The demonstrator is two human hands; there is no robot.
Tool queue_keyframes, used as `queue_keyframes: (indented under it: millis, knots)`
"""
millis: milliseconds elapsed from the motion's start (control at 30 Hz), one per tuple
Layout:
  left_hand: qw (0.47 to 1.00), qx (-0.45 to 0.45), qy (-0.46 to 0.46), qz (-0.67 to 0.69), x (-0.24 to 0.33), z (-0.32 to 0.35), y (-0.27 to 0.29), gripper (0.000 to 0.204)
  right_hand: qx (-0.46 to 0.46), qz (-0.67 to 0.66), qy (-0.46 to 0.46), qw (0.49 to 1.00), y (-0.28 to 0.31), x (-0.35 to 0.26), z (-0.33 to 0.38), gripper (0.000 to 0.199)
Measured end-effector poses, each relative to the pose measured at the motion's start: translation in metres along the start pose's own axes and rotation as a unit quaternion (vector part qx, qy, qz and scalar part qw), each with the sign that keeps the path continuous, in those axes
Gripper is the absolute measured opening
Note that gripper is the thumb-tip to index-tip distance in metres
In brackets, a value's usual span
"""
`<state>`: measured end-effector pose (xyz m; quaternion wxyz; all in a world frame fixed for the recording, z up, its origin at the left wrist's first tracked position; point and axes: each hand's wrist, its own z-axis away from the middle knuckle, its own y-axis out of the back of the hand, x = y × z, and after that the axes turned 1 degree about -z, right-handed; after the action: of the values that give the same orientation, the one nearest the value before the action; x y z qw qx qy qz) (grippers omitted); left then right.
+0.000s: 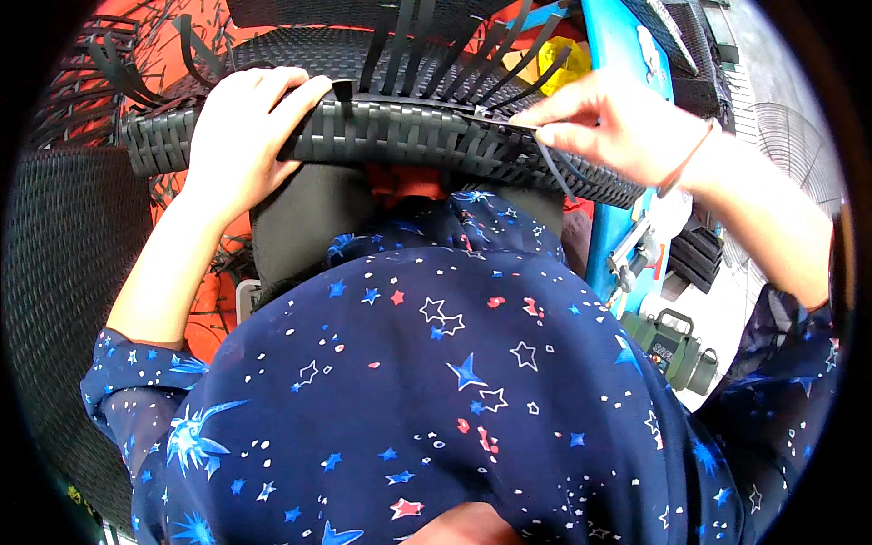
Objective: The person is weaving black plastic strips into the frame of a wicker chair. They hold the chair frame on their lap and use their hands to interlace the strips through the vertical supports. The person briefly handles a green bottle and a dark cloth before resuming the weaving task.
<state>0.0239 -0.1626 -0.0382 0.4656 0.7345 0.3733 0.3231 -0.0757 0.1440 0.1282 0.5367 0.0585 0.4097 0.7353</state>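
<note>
Across my lap lies a black woven wicker piece (409, 136) with a rounded, plaited edge. Several loose flat strips (418, 50) stand up from its far side. My left hand (250, 132) is wrapped over the left part of the edge, thumb and fingers closed on it. Toward the right end, my right hand (618, 127) pinches a thin dark strip (509, 121) between thumb and fingers. That strip runs left along the top of the plaited edge, and a loose tail hangs below the fingers.
A tall woven panel (73, 318) stands at my left. Cut strips lie on a red sheet (168, 45). At the right are a bright blue board (607, 236), a yellow bag (565, 65), a green device with a handle (668, 345) and a fan (786, 136).
</note>
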Motion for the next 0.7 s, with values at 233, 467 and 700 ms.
queue_keyframes:
  millis: [233, 467, 700]
  knots:
    - [1.0, 0.003, 0.001, 0.005, -0.003, -0.004, -0.002, 0.076, 0.176, -0.14, 0.078, 0.971, -0.076, 0.038, 0.006, 0.032]
    - [1.0, -0.003, 0.02, 0.007, -0.001, -0.008, 0.0, 0.067, 0.185, -0.226, 0.038, 0.956, -0.098, 0.03, -0.013, 0.041]
    - [1.0, -0.003, 0.02, 0.006, -0.005, -0.006, 0.003, 0.071, 0.224, 0.015, 0.124, 0.967, -0.075, 0.036, 0.041, 0.041]
